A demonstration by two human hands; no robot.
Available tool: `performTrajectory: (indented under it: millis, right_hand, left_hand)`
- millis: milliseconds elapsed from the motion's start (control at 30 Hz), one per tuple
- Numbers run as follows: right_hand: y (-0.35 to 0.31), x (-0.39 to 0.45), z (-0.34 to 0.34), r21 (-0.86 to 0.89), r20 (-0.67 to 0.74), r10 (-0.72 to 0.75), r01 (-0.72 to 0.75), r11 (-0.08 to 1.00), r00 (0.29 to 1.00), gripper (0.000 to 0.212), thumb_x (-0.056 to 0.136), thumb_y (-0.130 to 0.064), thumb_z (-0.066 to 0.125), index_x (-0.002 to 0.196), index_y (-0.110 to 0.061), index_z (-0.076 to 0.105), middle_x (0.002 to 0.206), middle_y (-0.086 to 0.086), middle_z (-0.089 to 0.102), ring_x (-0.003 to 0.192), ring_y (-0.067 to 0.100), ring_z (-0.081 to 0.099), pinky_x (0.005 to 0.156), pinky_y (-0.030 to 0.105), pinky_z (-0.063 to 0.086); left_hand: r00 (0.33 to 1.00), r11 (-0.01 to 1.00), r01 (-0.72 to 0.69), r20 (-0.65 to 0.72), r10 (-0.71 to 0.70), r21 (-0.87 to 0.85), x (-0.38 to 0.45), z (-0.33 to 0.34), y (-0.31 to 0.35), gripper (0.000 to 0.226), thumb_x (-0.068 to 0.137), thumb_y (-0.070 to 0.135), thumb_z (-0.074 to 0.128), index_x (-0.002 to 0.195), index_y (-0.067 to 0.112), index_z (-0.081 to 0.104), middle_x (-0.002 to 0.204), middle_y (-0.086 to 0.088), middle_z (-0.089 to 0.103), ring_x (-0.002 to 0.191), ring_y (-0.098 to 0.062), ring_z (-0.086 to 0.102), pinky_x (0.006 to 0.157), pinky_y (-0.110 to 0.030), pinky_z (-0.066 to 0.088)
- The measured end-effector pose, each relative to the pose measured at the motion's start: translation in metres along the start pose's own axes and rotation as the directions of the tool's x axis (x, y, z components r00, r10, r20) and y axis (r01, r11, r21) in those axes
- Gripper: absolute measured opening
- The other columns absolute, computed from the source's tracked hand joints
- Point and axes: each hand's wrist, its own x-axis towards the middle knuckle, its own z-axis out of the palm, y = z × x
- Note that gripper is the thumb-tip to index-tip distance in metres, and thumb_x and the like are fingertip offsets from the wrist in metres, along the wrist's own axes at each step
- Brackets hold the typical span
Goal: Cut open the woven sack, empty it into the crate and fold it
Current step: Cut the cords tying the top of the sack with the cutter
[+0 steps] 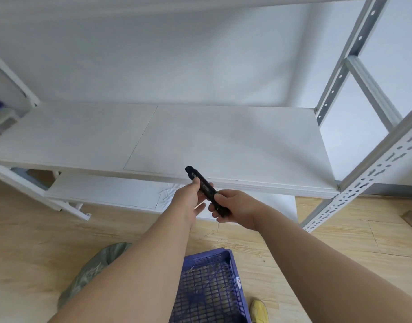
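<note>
Two bare hands hold one black utility knife in front of the edge of a white shelf board. The right hand is closed around the lower end of the knife's body. The left hand pinches the body further up, thumb on top, the remaining fingers loosely spread beneath. The knife tilts up and away from the right-hand grip, its far tip lying over the shelf edge; whether a blade is extended cannot be told. Below the grip, toward the person, a blue-purple perforated plastic crate stands on the wooden floor. The greenish woven sack lies on the floor left of the crate, partly hidden by the left forearm. A yellow shoe shows just right of the crate.
</note>
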Motion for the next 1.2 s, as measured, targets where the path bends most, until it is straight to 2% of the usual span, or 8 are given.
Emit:
performTrajectory:
  millis: [233, 400, 500, 600, 800, 933, 1067, 1200]
  right_hand:
    - [0.055, -0.017, 0.116, -0.193, -0.12, 0.037, -0.059, 0.979, 0.992, 0.027, 0.102, -0.029, 0.043, 0.099, -0.008, 0.059, 0.07, 0.001, 0.056, 0.053, 0.012, 0.049, 0.051, 0.021, 0.041]
    - [0.079, -0.03, 0.182, -0.191, -0.248, 0.053, -0.102, 0.976, 0.967, 0.036, 0.098, -0.041, 0.049, 0.09, -0.009, 0.063, 0.062, 0.001, 0.059, 0.047, 0.012, 0.05, 0.046, 0.02, 0.043]
    - [0.086, -0.037, 0.211, -0.273, -0.187, 0.03, -0.081, 0.959, 0.982, 0.035, 0.1, -0.039, 0.045, 0.103, -0.008, 0.063, 0.075, 0.003, 0.073, 0.061, 0.015, 0.067, 0.064, 0.028, 0.052]
    - [0.093, -0.04, 0.226, -0.262, -0.118, 0.001, -0.032, 0.965, 0.993, 0.022, 0.102, -0.027, 0.044, 0.11, -0.013, 0.059, 0.086, 0.005, 0.074, 0.076, 0.022, 0.068, 0.073, 0.036, 0.048]
    - [0.108, -0.043, 0.238, -0.295, -0.138, 0.053, -0.092, 0.951, 0.989, 0.028, 0.102, -0.031, 0.044, 0.094, -0.006, 0.055, 0.065, 0.004, 0.057, 0.048, 0.016, 0.049, 0.049, 0.026, 0.042]
    - [0.127, -0.045, 0.239, -0.251, -0.174, 0.14, -0.182, 0.951, 0.975, 0.038, 0.099, -0.041, 0.047, 0.084, -0.007, 0.055, 0.059, 0.005, 0.054, 0.044, 0.016, 0.046, 0.046, 0.024, 0.041]
    - [0.138, -0.048, 0.233, -0.214, -0.077, 0.198, -0.211, 0.954, 0.977, 0.032, 0.102, -0.034, 0.044, 0.104, -0.005, 0.057, 0.074, 0.01, 0.064, 0.053, 0.018, 0.06, 0.05, 0.022, 0.053]
    - [0.155, -0.037, 0.228, -0.068, 0.0, 0.213, -0.213, 0.975, 0.977, 0.027, 0.104, -0.025, 0.038, 0.112, -0.003, 0.052, 0.076, 0.01, 0.056, 0.061, 0.021, 0.055, 0.056, 0.029, 0.051]
  left_hand:
    - [0.997, 0.998, 0.057, -0.059, -0.059, -0.034, -0.051, -0.115, -0.037, 0.02, 0.102, 0.025, 0.046, 0.107, 0.015, 0.062, 0.091, 0.001, 0.071, 0.084, -0.009, 0.067, 0.074, -0.029, 0.048]
    - [0.998, 0.999, 0.044, -0.04, -0.043, 0.002, -0.086, -0.171, -0.053, 0.016, 0.102, 0.021, 0.045, 0.107, 0.017, 0.06, 0.097, 0.0, 0.07, 0.08, -0.008, 0.067, 0.079, -0.031, 0.044]
    - [0.998, 0.999, 0.026, -0.053, -0.024, 0.039, -0.1, -0.197, -0.057, 0.017, 0.101, 0.02, 0.045, 0.097, 0.019, 0.062, 0.087, 0.003, 0.07, 0.078, -0.008, 0.067, 0.083, -0.031, 0.042]
    - [1.0, 0.998, 0.005, -0.029, -0.004, 0.067, -0.106, -0.212, -0.064, 0.019, 0.101, 0.021, 0.046, 0.092, 0.02, 0.063, 0.086, 0.004, 0.071, 0.082, -0.009, 0.067, 0.082, -0.032, 0.043]
    - [0.999, 0.998, 0.041, -0.023, -0.04, 0.055, -0.113, -0.226, -0.094, 0.018, 0.101, 0.021, 0.047, 0.106, 0.018, 0.064, 0.103, -0.001, 0.07, 0.094, -0.012, 0.066, 0.089, -0.034, 0.044]
    - [0.995, 0.988, 0.098, -0.025, -0.096, 0.122, -0.115, -0.232, -0.114, 0.023, 0.1, 0.023, 0.051, 0.118, 0.015, 0.062, 0.099, -0.001, 0.069, 0.093, -0.012, 0.064, 0.087, -0.033, 0.043]
    - [0.993, 0.974, 0.116, 0.0, -0.119, 0.195, -0.116, -0.231, -0.125, 0.019, 0.1, 0.023, 0.05, 0.111, 0.017, 0.063, 0.099, 0.001, 0.068, 0.099, -0.014, 0.062, 0.082, -0.031, 0.042]
    - [0.993, 0.978, 0.113, -0.046, -0.107, 0.174, -0.116, -0.241, -0.138, 0.012, 0.099, 0.025, 0.051, 0.095, 0.024, 0.062, 0.099, 0.005, 0.067, 0.1, -0.013, 0.062, 0.094, -0.036, 0.042]
